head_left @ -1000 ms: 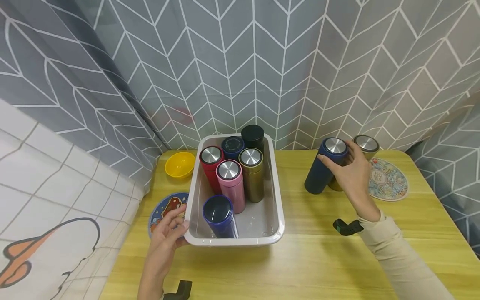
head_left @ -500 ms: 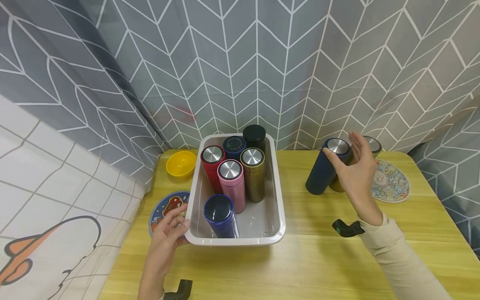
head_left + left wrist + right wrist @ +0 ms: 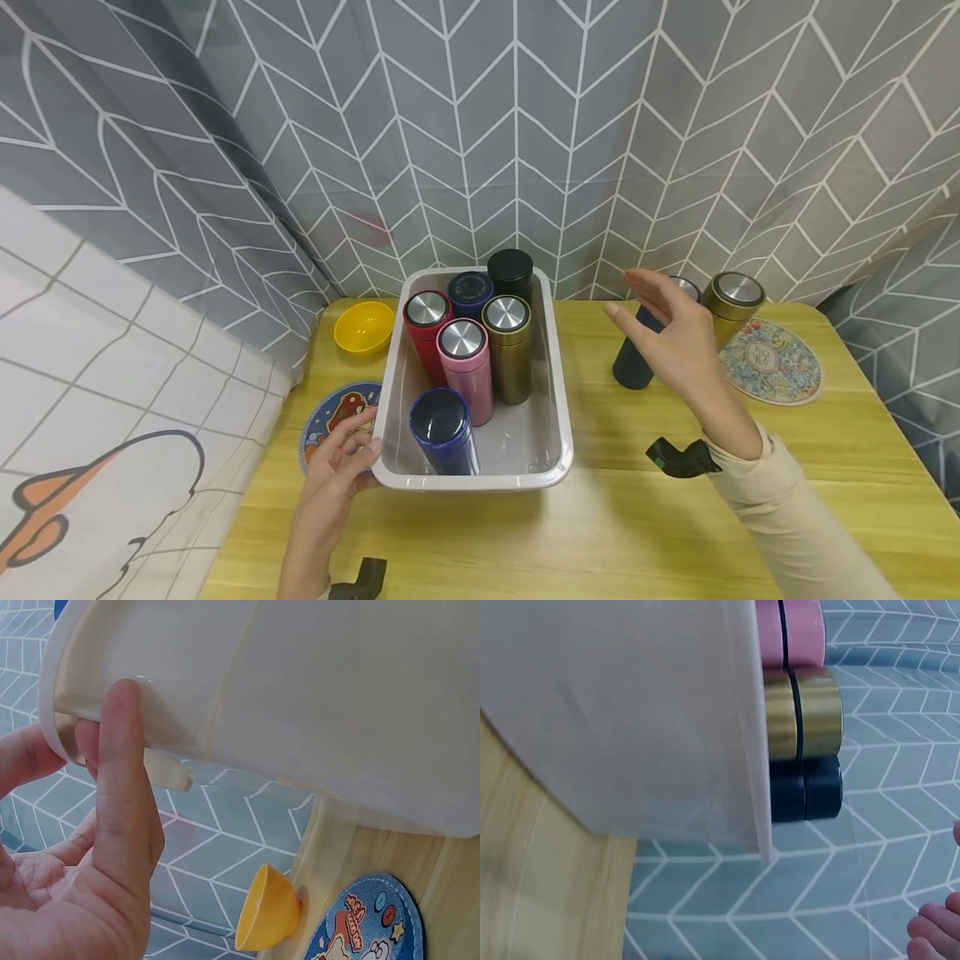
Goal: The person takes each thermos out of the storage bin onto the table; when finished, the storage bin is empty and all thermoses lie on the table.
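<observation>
My left hand (image 3: pixel 330 471) grips the near left corner of a pale plastic bin (image 3: pixel 558 375), thumb at the rim and fingers under it, as the left wrist view shows. Upright in the bin stand several thermos flasks: a pink flask (image 3: pixel 468 379), a red flask (image 3: pixel 427 342), a gold flask (image 3: pixel 512 358), a blue flask (image 3: pixel 442 433), a navy flask (image 3: pixel 470 292) and a black flask (image 3: pixel 512 271). My right hand (image 3: pixel 678 342) holds nothing, its fingers spread. It partly covers a dark blue flask (image 3: pixel 632 367), with a second gold flask (image 3: pixel 731 308) beside it on the table.
A yellow bowl (image 3: pixel 363 327) stands left of the bin, behind a blue cartoon mat (image 3: pixel 330 417) partly hidden by the bin and left hand. A floral round mat (image 3: pixel 780 371) lies at the right. A grey patterned curtain (image 3: pixel 517 150) hangs behind the wooden table (image 3: pixel 600 517).
My right hand has let go of the dark blue flask and moved left across it, uncovering the gold flask on the right. The left hand stays on the bin.
</observation>
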Available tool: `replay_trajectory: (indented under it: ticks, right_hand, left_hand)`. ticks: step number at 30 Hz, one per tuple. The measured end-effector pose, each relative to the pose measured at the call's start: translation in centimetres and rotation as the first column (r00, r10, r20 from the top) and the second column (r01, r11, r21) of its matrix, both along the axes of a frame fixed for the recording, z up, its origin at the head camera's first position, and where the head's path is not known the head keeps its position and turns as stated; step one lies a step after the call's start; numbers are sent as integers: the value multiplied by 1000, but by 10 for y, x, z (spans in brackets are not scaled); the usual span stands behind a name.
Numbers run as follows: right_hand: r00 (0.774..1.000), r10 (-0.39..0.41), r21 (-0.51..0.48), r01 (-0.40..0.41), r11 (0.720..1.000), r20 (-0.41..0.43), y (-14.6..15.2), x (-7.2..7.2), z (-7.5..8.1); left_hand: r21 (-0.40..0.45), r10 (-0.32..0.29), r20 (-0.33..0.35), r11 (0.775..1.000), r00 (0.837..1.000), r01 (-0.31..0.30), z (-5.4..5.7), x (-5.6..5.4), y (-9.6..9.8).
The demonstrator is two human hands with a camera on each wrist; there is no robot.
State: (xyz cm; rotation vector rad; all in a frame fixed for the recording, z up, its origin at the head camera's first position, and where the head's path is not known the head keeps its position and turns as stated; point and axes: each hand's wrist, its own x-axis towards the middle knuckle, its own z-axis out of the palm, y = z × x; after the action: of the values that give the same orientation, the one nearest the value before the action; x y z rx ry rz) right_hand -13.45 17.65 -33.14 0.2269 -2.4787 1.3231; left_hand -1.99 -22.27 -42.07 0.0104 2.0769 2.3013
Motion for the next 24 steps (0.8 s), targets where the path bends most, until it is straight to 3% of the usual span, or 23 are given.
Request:
replay_trajectory:
  ticks: [5, 12, 18, 24]
  right_hand:
    - [997, 79, -107, -78, 991, 6, -8, -6, -1]
    - [964, 230, -235, -194, 952, 136, -24, -18, 0]
    - [934, 303, -303, -238, 923, 188, -45, -25, -5]
    - [920, 345, -382, -256, 888, 185, -64, -31, -7]
  left_hand:
    - [-2, 3, 4, 1000, 1000, -3, 0, 0, 1]
    - [4, 2, 5, 1000, 1000, -2, 1, 0, 1]
    - [13, 0, 10, 1000, 1000, 0, 0, 1, 1]
    - [19, -1, 9, 1000, 1000, 1, 1, 1, 1]
